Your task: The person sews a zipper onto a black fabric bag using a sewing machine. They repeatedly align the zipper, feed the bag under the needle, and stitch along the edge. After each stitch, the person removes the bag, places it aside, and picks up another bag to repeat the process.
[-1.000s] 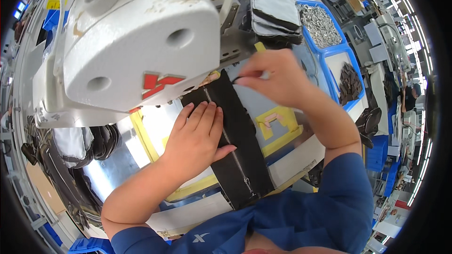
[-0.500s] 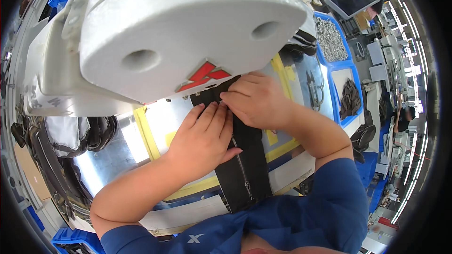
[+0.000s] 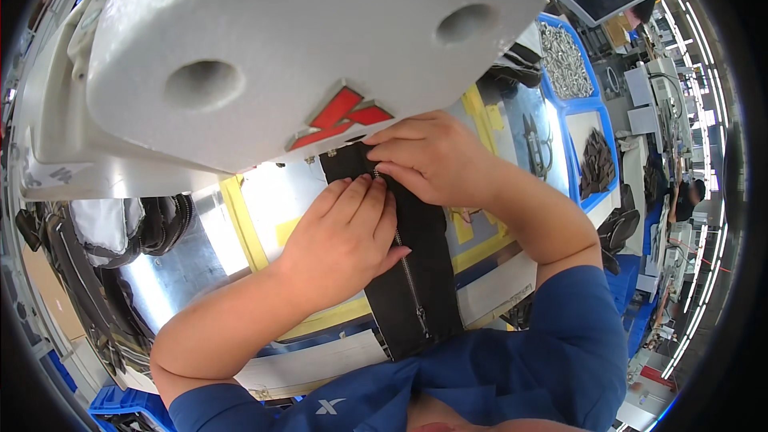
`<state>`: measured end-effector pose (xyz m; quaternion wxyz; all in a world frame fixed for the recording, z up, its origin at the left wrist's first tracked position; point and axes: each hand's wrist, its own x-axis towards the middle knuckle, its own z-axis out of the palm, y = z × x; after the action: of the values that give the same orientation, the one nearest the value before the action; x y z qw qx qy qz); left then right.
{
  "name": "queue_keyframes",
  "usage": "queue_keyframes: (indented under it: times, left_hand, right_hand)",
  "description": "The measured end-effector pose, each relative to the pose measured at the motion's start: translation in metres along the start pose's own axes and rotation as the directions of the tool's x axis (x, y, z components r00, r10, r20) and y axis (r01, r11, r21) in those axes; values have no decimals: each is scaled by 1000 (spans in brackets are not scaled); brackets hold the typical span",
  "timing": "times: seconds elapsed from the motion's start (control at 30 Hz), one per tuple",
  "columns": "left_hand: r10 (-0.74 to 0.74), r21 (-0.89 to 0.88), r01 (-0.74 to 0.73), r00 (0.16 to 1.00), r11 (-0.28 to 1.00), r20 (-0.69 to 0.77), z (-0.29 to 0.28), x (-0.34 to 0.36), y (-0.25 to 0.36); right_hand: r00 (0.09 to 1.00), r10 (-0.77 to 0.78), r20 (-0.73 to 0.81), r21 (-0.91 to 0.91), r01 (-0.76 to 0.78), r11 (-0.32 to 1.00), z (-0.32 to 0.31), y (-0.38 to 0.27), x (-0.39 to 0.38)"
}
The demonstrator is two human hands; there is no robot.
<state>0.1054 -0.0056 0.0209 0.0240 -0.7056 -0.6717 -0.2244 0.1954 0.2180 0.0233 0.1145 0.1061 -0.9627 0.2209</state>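
In the head view, the black fabric panel (image 3: 432, 252) is lying over the metal table (image 3: 180, 284), its near end reaching the person's blue shirt (image 3: 512, 372) at the pale table edge (image 3: 316, 366). Its far end is disappearing behind the white machine head (image 3: 304, 24), which is blocking sight of the work there and leaving little visible room beyond the fingertips. Bare metal is showing left of the panel, crossed by yellow tape (image 3: 246, 228).

The left hand (image 3: 344, 220) is pressing flat, fingers together and thumb apart, beside the silver zipper (image 3: 410, 276). The right hand (image 3: 440, 162) is curling over the panel's far part; whether it is pinching anything, I cannot tell.

Dark-and-white pieces (image 3: 108, 228) are bordering the left side; scissors (image 3: 538, 148) and blue trays (image 3: 581, 104) are sitting beyond the right hand.
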Motion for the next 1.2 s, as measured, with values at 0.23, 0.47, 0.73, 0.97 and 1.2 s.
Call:
queue_keyframes:
  times: [0.23, 0.47, 0.73, 0.97, 1.2]
  left_hand:
    - [-117, -28, 116, 992, 993, -42, 1, 0, -4]
    - [-163, 39, 163, 987, 986, 3, -3, 3, -13]
    - [-190, 145, 171, 974, 975, 127, -19, 13, -8]
    - [-291, 220, 258, 947, 941, 135, -29, 4, -17]
    - [-284, 155, 262, 948, 953, 145, -27, -5, -24]
  right_hand:
    - [1000, -2, 13, -33, 2, 999, 0, -2, -1]
    - [995, -50, -82, -134, 39, 990, 5, -9, 1]
    - [1000, -27, -11, -104, 25, 994, 3, -8, -2]
    - [997, -56, 53, -108, 62, 992, 8, -13, 8]
    - [997, -32, 68, -85, 38, 996, 5, -17, 12]
